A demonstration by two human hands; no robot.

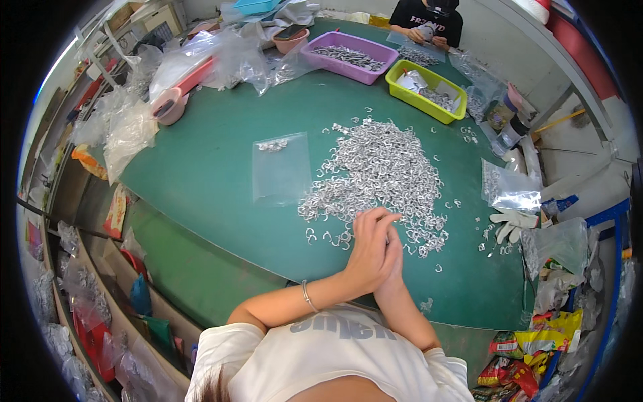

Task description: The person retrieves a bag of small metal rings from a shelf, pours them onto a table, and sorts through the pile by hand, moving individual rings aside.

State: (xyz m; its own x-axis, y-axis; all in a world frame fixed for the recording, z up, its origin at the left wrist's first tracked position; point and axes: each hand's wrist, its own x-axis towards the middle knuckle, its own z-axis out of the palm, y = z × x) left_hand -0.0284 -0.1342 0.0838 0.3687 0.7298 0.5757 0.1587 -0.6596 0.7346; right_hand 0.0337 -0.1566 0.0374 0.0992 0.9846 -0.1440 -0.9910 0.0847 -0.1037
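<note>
A heap of small silver C-shaped metal pieces (382, 157) spreads over the green table. At its near edge my two hands are pressed together. My left hand (370, 248) lies across the top, with its fingers bent and closed toward the right. Mostly beneath it is my right hand (392, 260), its fingers drawn in against the left and partly covered. Whatever the hands hold between them is hidden. Left of the heap lies a flat clear plastic bag (280, 171) with several silver pieces (272, 145) at its upper end.
Purple (348, 55) and lime-green (429, 94) bins of metal parts stand at the back. A co-worker (429, 27) sits beyond them, hands raised. Clear bags and a pink cup (169, 107) are at the left. Bottles (511, 134), a bag (510, 186) and a white glove (514, 223) line the right edge.
</note>
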